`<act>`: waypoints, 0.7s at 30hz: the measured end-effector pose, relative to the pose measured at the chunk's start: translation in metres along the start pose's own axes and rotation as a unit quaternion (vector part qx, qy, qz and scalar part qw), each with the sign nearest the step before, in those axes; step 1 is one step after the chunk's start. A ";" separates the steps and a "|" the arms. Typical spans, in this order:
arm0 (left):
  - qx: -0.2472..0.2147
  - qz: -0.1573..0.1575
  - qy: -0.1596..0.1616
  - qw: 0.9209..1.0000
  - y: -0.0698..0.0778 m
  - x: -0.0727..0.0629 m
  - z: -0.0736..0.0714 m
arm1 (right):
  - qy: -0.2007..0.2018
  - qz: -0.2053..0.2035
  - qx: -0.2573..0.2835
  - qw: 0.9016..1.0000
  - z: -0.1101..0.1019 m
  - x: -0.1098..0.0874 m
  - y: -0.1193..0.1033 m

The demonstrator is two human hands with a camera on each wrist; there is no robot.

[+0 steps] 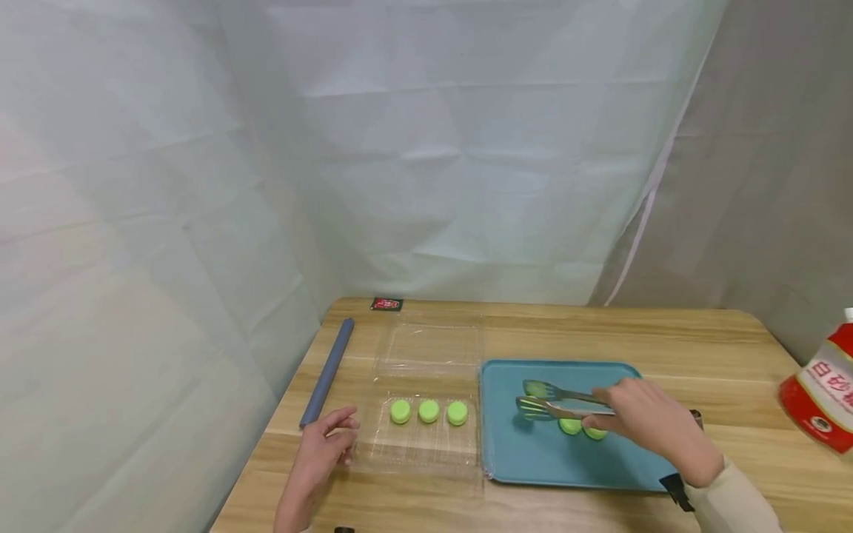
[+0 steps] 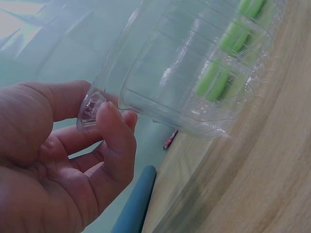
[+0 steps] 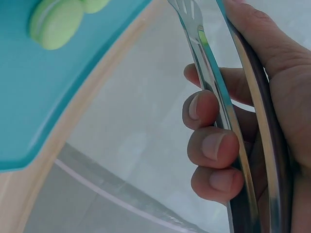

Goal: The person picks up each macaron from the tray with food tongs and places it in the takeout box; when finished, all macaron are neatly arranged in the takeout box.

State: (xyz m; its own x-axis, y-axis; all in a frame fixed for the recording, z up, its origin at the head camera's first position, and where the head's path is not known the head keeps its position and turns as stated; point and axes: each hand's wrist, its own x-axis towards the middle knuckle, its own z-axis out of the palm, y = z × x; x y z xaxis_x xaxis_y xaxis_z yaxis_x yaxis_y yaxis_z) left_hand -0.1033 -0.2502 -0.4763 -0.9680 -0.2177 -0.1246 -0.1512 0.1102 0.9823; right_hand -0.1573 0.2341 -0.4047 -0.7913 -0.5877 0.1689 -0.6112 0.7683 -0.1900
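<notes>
My left hand [image 1: 324, 449] is at the left edge of a clear plastic box [image 2: 160, 102], its thumb and fingers pinching the corner of the rim. The box lies with its lid [image 1: 435, 346] folded back. Three green macarons [image 1: 429, 411] sit in a row inside it. My right hand [image 1: 656, 422] grips metal tongs [image 3: 233, 111], fingers round one arm and thumb along the other. The tongs' slotted ends [image 1: 533, 407] stand apart over a blue tray [image 1: 566, 463]. More green macarons [image 1: 570, 426] lie on the tray under and beside the tongs.
A blue-grey rod [image 1: 326, 374] lies along the table's left edge. A small dark and red packet [image 1: 386, 304] is at the back edge. A red and white bag [image 1: 823, 389] stands at the far right. White sheeting [image 1: 433, 148] hangs behind the wooden table [image 1: 553, 333].
</notes>
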 end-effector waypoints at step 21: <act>-0.006 0.011 -0.005 1.000 0.001 -0.003 0.001 | 0.011 -0.013 -0.015 1.000 -0.019 0.030 -0.031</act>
State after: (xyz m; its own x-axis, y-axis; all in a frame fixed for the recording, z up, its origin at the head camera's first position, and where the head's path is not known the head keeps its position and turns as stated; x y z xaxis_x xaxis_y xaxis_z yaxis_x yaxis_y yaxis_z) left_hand -0.1005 -0.2484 -0.4750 -0.9729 -0.2060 -0.1049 -0.1284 0.1038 0.9863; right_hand -0.1621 0.1974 -0.3755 -0.7741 -0.6026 0.1938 -0.6307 0.7603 -0.1553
